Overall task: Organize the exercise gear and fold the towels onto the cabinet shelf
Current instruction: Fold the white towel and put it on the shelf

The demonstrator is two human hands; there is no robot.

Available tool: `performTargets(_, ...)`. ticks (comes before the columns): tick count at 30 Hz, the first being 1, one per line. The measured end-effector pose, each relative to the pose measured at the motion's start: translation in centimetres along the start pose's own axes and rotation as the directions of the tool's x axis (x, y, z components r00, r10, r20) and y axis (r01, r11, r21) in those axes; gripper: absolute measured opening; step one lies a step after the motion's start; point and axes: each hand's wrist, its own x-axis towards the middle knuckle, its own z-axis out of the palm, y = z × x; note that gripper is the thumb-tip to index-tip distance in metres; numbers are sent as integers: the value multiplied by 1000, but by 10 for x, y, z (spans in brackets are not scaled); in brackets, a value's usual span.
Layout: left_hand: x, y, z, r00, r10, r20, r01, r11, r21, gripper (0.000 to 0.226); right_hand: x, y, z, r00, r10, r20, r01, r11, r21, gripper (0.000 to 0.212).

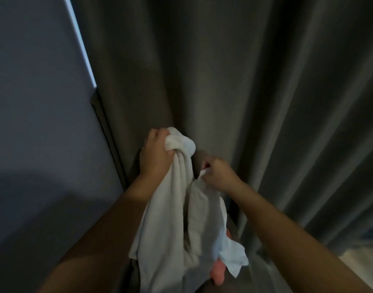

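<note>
The room is lying in dim light, and a heavy dark grey curtain (223,70) is hanging in deep folds across most of the view. A blue-grey wall (33,123) is standing to its left, and a thin strip of pale light (79,41) is showing where the curtain's edge meets that wall. A patch of pale floor (359,265) is peeking in at the lower right. The left hand (155,153) is clutching the bunched upper end of a white towel (170,218). Its grip is closed tight, the fingers curling round the cloth and a lump of towel bulging out above the fist. The right hand (218,173), near it and slightly lower, is pinching another edge of the same towel, its grip likewise closed on the cloth. The towel is hanging in the air from both hands, in front of the curtain, and drooping in loose folds. A pink object (218,271) is showing under the towel's lower right part; what it is cannot be told.
</note>
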Motion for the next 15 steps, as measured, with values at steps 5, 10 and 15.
performTargets(5, 5, 13, -30, 999, 14, -50, -16, 999, -29, 22, 1, -4, 8, 988, -2, 154, 3, 1000, -3, 46)
performTargets(10, 15, 30, -56, 996, 33, -86, -40, 996, -76, 17, -4, -18, 34, 958, -152, 242, 94, 967, 236, 111)
performTargets(15, 39, 54, -85, 989, 25, -149, -48, 987, -150, 17, -10, -30, 69, 975, -113, 192, 19, 900, 435, 107)
